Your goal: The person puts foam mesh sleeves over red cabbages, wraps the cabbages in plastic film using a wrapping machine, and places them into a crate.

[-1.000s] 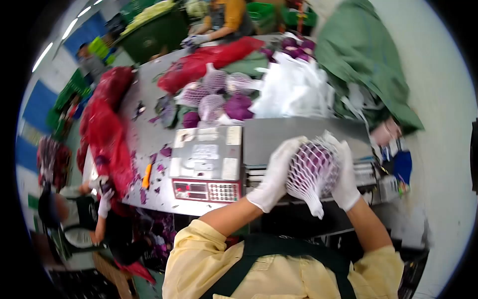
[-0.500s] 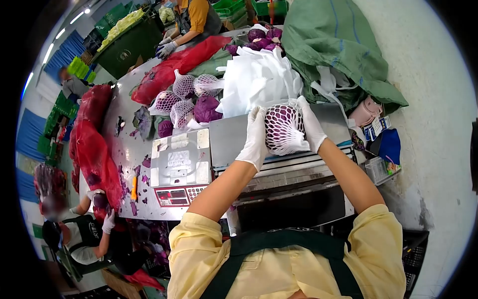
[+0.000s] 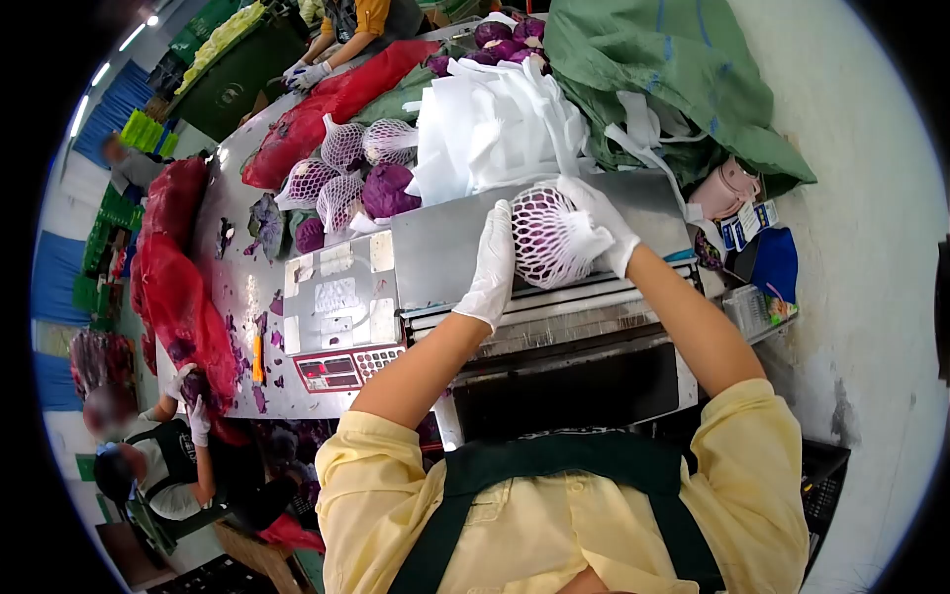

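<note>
A red cabbage in a white foam net is between my two gloved hands, above the front edge of a flat metal machine. My left hand lies along its left side, fingers straight and together. With my right hand I clasp it from the right and the top, next to the net's gathered end. Just beyond lies a pile of white strips or bags. To the left stands a digital scale, its pan bearing no cabbage.
Netted cabbages and a bare red cabbage sit behind the scale. A yellow-handled cutter lies on the table among leaf scraps. A green sack and a pink cup are at right. Co-workers handle cabbage and red mesh sacks.
The netted cabbage has turned in my hands, its gathered end shifting from the bottom toward the right. My right hand has moved over its upper right side. The whole view has shifted slightly.
</note>
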A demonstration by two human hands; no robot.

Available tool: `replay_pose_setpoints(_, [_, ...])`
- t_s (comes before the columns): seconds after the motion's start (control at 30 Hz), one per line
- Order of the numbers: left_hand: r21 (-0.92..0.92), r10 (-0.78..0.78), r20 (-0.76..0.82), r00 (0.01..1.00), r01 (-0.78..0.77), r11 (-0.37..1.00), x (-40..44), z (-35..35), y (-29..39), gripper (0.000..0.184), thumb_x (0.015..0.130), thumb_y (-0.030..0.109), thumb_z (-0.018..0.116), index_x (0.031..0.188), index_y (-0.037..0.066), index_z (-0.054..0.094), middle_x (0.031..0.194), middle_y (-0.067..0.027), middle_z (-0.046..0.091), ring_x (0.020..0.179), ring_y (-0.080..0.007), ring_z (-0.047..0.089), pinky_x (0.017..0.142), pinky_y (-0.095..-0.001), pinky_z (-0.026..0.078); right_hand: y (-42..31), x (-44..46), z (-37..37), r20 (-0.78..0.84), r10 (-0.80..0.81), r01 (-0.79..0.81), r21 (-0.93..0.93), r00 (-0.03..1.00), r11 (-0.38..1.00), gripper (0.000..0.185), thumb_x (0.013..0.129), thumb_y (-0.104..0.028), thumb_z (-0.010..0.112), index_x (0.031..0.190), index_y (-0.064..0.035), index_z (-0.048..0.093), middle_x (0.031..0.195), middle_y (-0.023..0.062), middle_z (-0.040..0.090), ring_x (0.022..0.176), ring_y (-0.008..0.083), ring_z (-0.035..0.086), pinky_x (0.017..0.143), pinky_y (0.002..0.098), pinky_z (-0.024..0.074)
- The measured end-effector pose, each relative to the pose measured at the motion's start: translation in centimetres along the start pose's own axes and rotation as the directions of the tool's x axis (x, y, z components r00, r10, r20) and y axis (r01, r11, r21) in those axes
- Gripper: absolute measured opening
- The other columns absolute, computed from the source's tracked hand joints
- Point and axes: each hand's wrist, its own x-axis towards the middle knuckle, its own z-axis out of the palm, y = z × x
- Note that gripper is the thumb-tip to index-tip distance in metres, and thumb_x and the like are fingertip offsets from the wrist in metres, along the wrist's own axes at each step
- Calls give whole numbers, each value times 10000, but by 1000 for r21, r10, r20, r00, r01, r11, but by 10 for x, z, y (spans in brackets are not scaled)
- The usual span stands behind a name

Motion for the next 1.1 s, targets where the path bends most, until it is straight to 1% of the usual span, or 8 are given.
replay_pose_setpoints(0.1, [314,189,-122,974,-143,939,-20,8,20,516,1008,422,434,1298,-1,482,1137,-115,590,1055,-176,535,939,-302,426,-14,-3,-7,71,18,-16,-25,997,1000,413,961,-331,548,1217,-7,564,1082,68,640,954,119,587,837,273,468])
replay_pose_setpoints(0.2, [802,403,164,900,-359,477,-58,-20,57,474,928,282,594,1353,106,476,1143,-123,591,1003,-224,588,890,-322,468,-51,-36,-29,330,-453,457,-866,828,205,381,903,-289,603,1200,-53,571,1092,120,614,978,236,606,838,324,484])
replay_pose_setpoints(0.33, [723,213,671,710,-561,-403,-109,-84,98,530,796,176,688,1301,190,527,1113,-67,591,851,-266,622,723,-363,520,-90,-94,-86,655,-167,528,-711,737,-464,418,805,-278,677,1193,-162,574,1007,74,556,893,267,596,754,375,494])
replay_pose_setpoints(0.5, [554,-6,689,725,-533,-639,-129,-101,97,572,735,164,700,1276,248,533,1113,-51,579,760,-240,619,627,-362,525,-92,-134,-115,595,214,522,-411,775,-748,593,735,-284,713,1287,-258,498,1008,31,539,844,203,597,637,355,491])
replay_pose_setpoints(0.77, [471,-48,841,539,-772,-427,-102,-54,47,413,748,59,672,1133,205,643,1175,-144,590,690,-262,643,650,-335,552,-51,-131,-125,740,145,700,-527,657,-482,127,816,-123,565,933,-164,593,889,70,554,803,249,614,613,348,514])
replay_pose_setpoints(0.83, [701,239,705,668,-708,-90,-101,-63,33,271,824,92,639,1086,158,666,1147,-128,610,703,-204,647,604,-319,531,-42,-138,-130,633,-144,627,-774,761,-89,77,851,-73,555,921,-105,561,918,86,575,775,239,638,596,329,516])
replay_pose_setpoints(0.97, [682,-16,61,998,-30,731,-162,-34,88,162,978,57,471,996,-19,612,907,-111,694,671,-106,636,549,-232,482,-103,-166,-79,62,266,-138,-731,962,668,32,936,-73,459,926,-55,484,855,84,628,741,165,681,592,260,535])
replay_pose_setpoints(1.1, [513,603,182,776,-599,615,-160,-25,129,233,955,193,572,1073,-8,563,1033,-163,675,880,-218,681,842,-330,534,-168,-151,-46,214,-344,405,-490,914,772,43,972,-58,494,969,-15,490,880,128,637,745,192,674,698,287,555])
